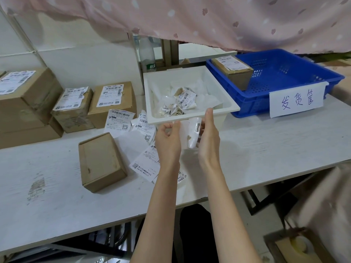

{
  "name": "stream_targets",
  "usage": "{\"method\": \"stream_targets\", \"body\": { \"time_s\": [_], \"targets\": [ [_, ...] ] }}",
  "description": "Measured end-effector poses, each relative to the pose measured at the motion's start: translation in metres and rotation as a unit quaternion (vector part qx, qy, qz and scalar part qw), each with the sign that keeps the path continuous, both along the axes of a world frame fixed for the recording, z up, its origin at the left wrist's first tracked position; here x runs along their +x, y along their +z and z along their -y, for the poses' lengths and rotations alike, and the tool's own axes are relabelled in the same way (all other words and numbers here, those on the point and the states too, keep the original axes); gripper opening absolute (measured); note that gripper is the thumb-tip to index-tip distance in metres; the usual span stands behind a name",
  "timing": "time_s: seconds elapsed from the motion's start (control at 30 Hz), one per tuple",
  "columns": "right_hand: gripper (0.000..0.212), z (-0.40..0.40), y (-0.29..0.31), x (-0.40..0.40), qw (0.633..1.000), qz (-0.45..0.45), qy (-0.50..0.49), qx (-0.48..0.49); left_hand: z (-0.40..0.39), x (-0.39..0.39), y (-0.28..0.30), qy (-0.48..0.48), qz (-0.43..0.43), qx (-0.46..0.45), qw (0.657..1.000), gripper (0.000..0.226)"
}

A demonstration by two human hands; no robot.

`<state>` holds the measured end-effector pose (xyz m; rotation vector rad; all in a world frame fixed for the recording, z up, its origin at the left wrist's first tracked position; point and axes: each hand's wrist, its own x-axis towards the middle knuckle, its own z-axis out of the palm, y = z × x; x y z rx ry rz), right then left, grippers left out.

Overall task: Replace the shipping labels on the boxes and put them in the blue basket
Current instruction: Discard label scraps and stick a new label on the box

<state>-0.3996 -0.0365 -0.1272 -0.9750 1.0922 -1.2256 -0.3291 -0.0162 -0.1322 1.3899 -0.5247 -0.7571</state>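
Note:
My left hand [168,139] and my right hand [208,137] hold a torn, crumpled label [192,134] between them, just below the front rim of the white bin [190,116]. The bin holds several crumpled label scraps [182,101]. A bare cardboard box [101,161] with no label lies on the table to the left of my hands. Fresh shipping labels [120,120] lie loose on the table beside it. The blue basket [284,82] stands at the right with one labelled box [233,72] inside.
Several labelled cardboard boxes [76,107] are stacked at the left back of the white table [266,145]. A white plastic bottle [147,54] stands behind the bin. A pink curtain [209,19] hangs overhead. A paper sign [297,101] hangs on the basket's front.

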Motion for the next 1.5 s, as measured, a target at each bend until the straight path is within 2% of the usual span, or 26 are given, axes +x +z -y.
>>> {"method": "stream_targets", "body": {
  "time_s": [0.07, 0.17, 0.2, 0.3, 0.4, 0.6, 0.73, 0.87, 0.93, 1.07, 1.23, 1.3, 1.37, 1.43, 1.5],
  "targets": [
    [0.059, -0.002, 0.001, -0.002, 0.998, -0.051, 0.014, -0.042, 0.0, 0.001, 0.001, 0.014, 0.006, -0.003, 1.0, 0.021],
    [0.042, -0.006, -0.004, -0.003, 0.971, -0.2, -0.005, -0.133, 0.002, 0.001, 0.004, 0.036, 0.008, 0.001, 0.999, 0.024],
    [0.041, -0.005, -0.006, -0.002, 0.964, -0.22, -0.016, -0.146, 0.003, 0.0, 0.005, 0.04, 0.009, 0.0, 0.999, 0.025],
    [0.046, -0.005, -0.007, 0.001, 0.972, -0.178, -0.022, -0.148, 0.001, -0.002, 0.005, 0.022, -0.003, -0.003, 1.0, 0.034],
    [0.046, -0.002, -0.007, 0.0, 0.982, -0.139, -0.005, -0.129, -0.004, -0.006, 0.005, -0.034, 0.021, 0.005, 0.999, 0.039],
    [0.043, 0.008, -0.008, -0.003, 0.998, 0.005, 0.064, -0.017, -0.005, -0.003, -0.002, -0.052, 0.087, -0.001, 0.995, 0.057],
    [0.049, 0.009, -0.004, -0.005, 0.994, 0.029, 0.101, 0.001, -0.005, 0.0, -0.003, -0.054, 0.047, 0.0, 0.997, 0.041],
    [0.029, 0.01, -0.005, -0.01, 0.994, 0.029, 0.102, 0.014, -0.003, 0.004, -0.004, -0.064, 0.008, -0.001, 0.998, 0.036],
    [0.021, 0.009, -0.002, -0.014, 0.992, 0.061, 0.105, 0.033, -0.002, 0.004, -0.004, -0.07, 0.003, -0.004, 0.998, 0.036],
    [0.03, 0.006, 0.005, -0.017, 0.981, 0.147, 0.106, 0.066, -0.001, 0.005, -0.004, -0.084, -0.011, -0.012, 0.996, 0.032],
    [0.029, 0.005, 0.009, -0.017, 0.964, 0.229, 0.085, 0.105, -0.002, 0.006, -0.003, -0.091, -0.041, -0.02, 0.995, 0.03],
    [0.035, 0.004, 0.01, -0.013, 0.967, 0.219, 0.061, 0.116, -0.001, 0.005, -0.004, -0.074, -0.024, -0.014, 0.997, 0.029],
    [0.049, 0.004, 0.011, -0.008, 0.973, 0.199, 0.053, 0.108, 0.0, 0.003, -0.003, -0.046, 0.037, -0.007, 0.998, 0.031],
    [0.064, 0.001, 0.015, -0.007, 0.976, 0.175, 0.094, 0.084, 0.002, 0.003, -0.003, -0.018, 0.096, -0.005, 0.995, 0.035],
    [0.068, -0.002, 0.018, -0.008, 0.985, 0.113, 0.118, 0.048, 0.001, 0.003, 0.0, 0.0, 0.117, -0.009, 0.993, 0.04]
  ]
}}
